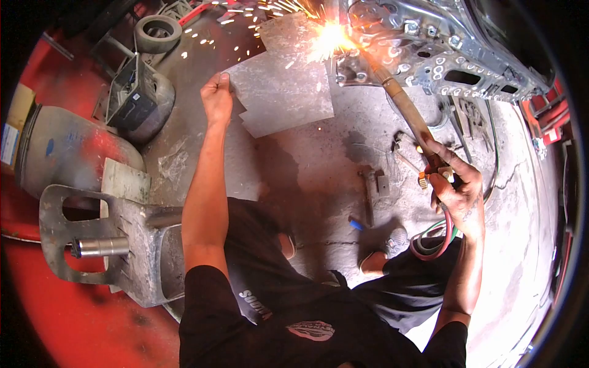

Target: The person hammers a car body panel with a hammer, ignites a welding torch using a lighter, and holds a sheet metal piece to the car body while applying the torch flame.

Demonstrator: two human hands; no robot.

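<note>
My left hand [218,101] is closed on the left edge of a thin grey metal sheet [285,92] with a stepped outline. In my right hand [457,190] is a gas torch [402,101], its long tube pointing up and left. A bright glare [333,42] at the torch's tip throws orange sparks to the left and hides the contact point. There the sheet's upper right edge meets, or lies close to, a bare metal car body panel [423,61] with punched holes. Red and green hoses [438,245] hang below the torch handle.
At left stand a grey plastic chair [144,264] with a metal cylinder on it, a large tank [80,153], a black crate [132,101] and a tyre [157,34]. A hammer [369,196] and a blue object [356,224] lie on the floor near my feet.
</note>
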